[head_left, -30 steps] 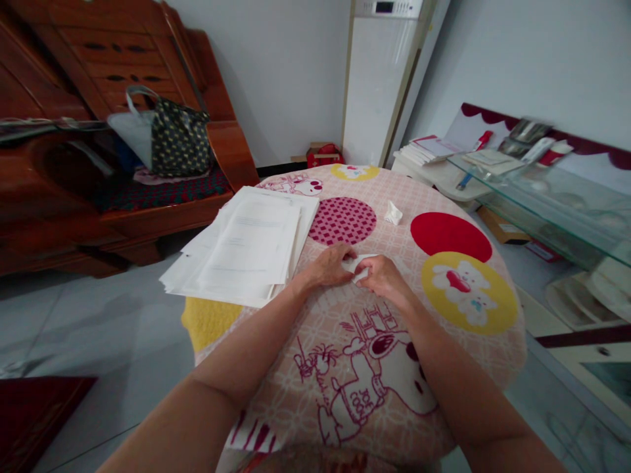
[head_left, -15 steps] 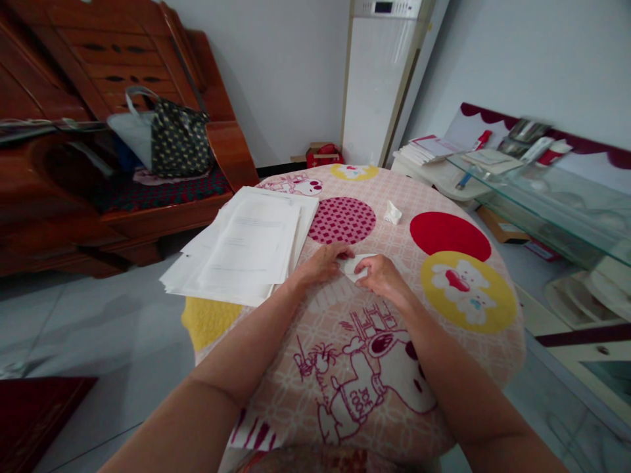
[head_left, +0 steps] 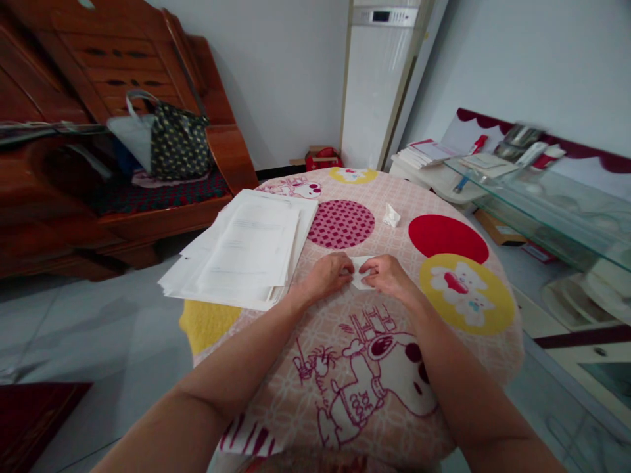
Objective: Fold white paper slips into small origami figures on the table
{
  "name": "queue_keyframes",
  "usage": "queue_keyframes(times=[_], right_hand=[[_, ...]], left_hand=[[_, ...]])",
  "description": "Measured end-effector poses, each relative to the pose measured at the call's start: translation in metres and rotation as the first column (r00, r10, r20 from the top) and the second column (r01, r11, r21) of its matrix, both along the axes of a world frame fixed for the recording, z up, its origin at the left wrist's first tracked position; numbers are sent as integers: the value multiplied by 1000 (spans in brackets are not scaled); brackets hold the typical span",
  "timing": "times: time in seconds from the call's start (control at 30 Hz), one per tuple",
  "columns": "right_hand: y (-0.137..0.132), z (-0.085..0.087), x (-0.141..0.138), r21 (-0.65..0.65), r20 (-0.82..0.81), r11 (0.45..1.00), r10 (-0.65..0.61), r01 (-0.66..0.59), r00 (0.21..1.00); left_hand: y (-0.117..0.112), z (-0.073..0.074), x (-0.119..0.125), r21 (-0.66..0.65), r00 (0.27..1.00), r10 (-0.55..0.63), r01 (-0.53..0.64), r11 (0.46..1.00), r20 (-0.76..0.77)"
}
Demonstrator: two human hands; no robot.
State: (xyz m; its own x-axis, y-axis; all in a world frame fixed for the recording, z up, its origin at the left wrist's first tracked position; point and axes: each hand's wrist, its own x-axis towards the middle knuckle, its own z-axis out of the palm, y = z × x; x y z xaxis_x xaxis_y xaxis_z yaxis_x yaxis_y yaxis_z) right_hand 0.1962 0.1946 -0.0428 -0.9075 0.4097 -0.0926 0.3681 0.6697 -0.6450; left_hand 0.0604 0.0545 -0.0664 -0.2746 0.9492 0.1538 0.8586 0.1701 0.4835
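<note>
A small folded piece of white paper (head_left: 361,281) lies on the patterned tablecloth (head_left: 315,355) between my hands. My left hand (head_left: 329,276) grips its left side with curled fingers. On the right side, my right hand (head_left: 387,274) pinches the same paper between thumb and fingers. Parts of the paper are hidden under the fingers of both hands. Beyond the hands rests a small folded white paper piece (head_left: 392,215), standing up from the cloth. A stack of white sheets (head_left: 246,243) with faint printed lines lies to the left of my left hand.
Right of the round table stands a glass-topped cabinet (head_left: 547,190) with papers, cups and a metal container. A wooden bench (head_left: 231,157) on the left holds a dark patterned bag (head_left: 180,144). A tall white appliance (head_left: 377,85) stands at the back, near a red bag (head_left: 323,159).
The paper between my hands has been turned and lies squarer to me. My left hand has shifted slightly nearer, and both hands keep hold of the paper.
</note>
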Motion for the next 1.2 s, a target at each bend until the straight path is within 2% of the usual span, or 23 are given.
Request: queue_keyframes(times=[0.07,0.17,0.23,0.3,0.47,0.6,0.8,1.03,1.1,1.2], right_hand=[[6,3,3,64,-50,998,0,4,999],[9,5,11,213,-89,968,154,-132,984],[6,4,18,332,-64,905,302,-265,951],[2,0,25,432,-4,832,387,-348,922],[-9,-11,35,581,89,713,423,-392,902],[-9,-15,38,651,94,650,443,-391,892],[7,-14,39,690,113,590,484,-419,867],[16,-9,34,665,93,638,445,-388,891],[12,-9,34,664,107,629,455,-404,884],[4,-7,34,684,170,588,447,-431,878]], left_hand=[[0,0,2,-13,1000,15,-15,1000,-12],[-2,2,3,-37,1000,-9,8,999,-25],[-4,4,3,-54,999,-40,38,998,-37],[-5,5,2,-67,996,-72,69,995,-50],[-8,6,-4,-68,985,-159,154,986,-66],[-10,11,-6,-56,965,-254,250,967,-70],[-11,24,-7,-115,936,-343,334,936,-77],[-9,26,-9,-131,935,-350,340,931,-58],[-8,25,-12,-124,932,-358,348,929,-63],[-5,25,-19,-99,918,-394,388,916,-45]])
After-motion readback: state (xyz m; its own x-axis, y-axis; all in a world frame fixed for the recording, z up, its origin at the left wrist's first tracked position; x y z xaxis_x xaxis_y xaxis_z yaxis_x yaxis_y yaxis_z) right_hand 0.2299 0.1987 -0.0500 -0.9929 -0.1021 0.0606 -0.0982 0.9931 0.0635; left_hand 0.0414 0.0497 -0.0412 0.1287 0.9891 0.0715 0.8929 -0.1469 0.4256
